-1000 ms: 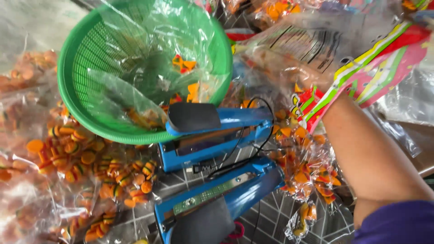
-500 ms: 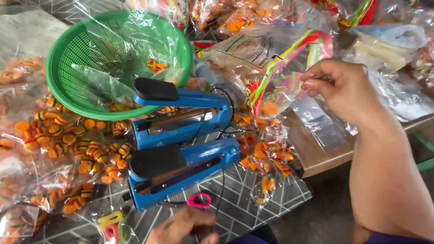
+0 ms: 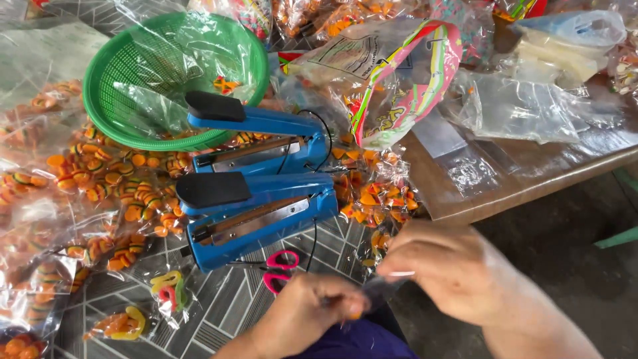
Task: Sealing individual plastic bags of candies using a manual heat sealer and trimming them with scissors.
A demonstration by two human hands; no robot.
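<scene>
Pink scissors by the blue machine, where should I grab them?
Take the pink scissors by their two pink loop handles, probably coming from the near side, where the left hand is. The loops lie flat and bare on the table; the blades point away under the nearer blue sealer, so that end looks harder and less safe to pinch.

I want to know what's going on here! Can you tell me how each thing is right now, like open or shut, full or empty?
Upper blue sealer: arm raised, open.
Lower blue sealer: arm raised, open.
Green basket: tilted, nearly empty, a few candies and clear plastic inside.
Pink scissors: lying flat under the cord.
Left hand: pinching a small clear bag.
Right hand: pinching the same bag; blurred.
Big candy bag: lying open.
</scene>
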